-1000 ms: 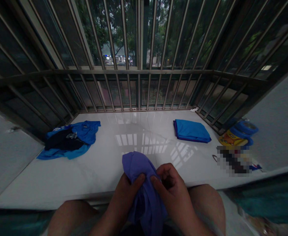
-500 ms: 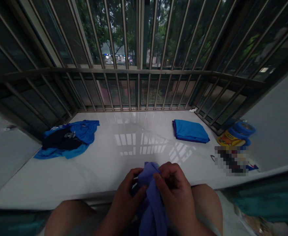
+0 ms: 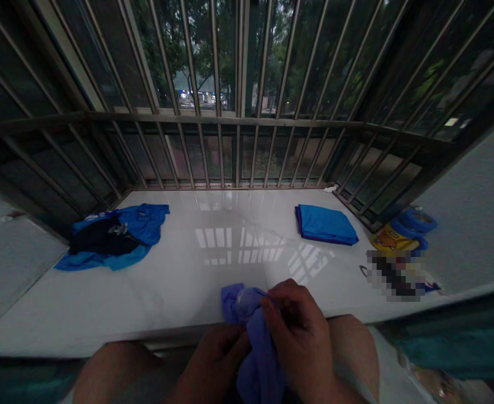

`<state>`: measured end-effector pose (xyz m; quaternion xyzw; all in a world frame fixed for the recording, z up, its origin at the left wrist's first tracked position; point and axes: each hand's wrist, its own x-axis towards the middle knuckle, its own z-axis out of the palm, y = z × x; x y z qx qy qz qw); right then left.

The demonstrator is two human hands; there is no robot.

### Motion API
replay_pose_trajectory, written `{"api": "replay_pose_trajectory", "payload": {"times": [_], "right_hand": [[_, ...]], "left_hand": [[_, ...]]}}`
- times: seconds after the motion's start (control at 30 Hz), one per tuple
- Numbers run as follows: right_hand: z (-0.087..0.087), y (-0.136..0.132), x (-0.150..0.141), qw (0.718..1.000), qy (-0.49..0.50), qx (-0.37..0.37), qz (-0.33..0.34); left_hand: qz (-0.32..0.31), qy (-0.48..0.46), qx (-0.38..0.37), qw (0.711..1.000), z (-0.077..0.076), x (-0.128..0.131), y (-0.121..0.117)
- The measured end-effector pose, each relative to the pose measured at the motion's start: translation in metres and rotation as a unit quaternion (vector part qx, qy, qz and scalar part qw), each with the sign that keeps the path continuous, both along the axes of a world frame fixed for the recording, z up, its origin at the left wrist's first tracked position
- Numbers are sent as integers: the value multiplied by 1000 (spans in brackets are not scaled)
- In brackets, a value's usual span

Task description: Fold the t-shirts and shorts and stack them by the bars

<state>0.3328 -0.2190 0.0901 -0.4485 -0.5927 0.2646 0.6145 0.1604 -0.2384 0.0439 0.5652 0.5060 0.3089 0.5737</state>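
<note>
A bunched purple garment (image 3: 255, 328) hangs between my knees, its upper end over the ledge's front edge; I cannot make out its exact kind. My right hand (image 3: 303, 336) is closed on it, thumb and fingertips pinching the fabric near the top right. Lower and to the left, my left hand (image 3: 217, 359) has its fingers closed at the garment's side, the fingertips partly hidden by the fabric. A loose flap of the cloth sticks out above my left hand, with a small whitish patch beside it.
On the white ledge (image 3: 179, 292), a crumpled pile of blue and black clothes (image 3: 116, 235) lies left. A folded blue and purple stack (image 3: 326, 224) lies right. Beyond it stand a yellow and blue container (image 3: 398, 235) and a blurred-out item (image 3: 396, 275). Metal bars (image 3: 238, 120) close off the window.
My left hand has moved down and slightly left along the garment. A flap of fabric now spreads out to the left at its top. My right hand keeps its pinch in nearly the same place.
</note>
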Motion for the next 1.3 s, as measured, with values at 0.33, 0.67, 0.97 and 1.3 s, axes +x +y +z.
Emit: {"api": "replay_pose_trajectory", "payload": {"times": [0.33,0.67,0.97,1.3], "right_hand": [[4,-2,1,998,-9,66,9],[11,-5,-1,993,-23,115,15],[11,-11,2,990,-39,135,33],[6,-8,1,991,-14,126,49]], "left_hand": [[0,-19,-11,1000,3,2,-1],[-16,-18,-65,998,16,0,-11],[-38,-55,-107,992,16,2,-12],[-38,-172,-97,979,-2,9,-13]]}}
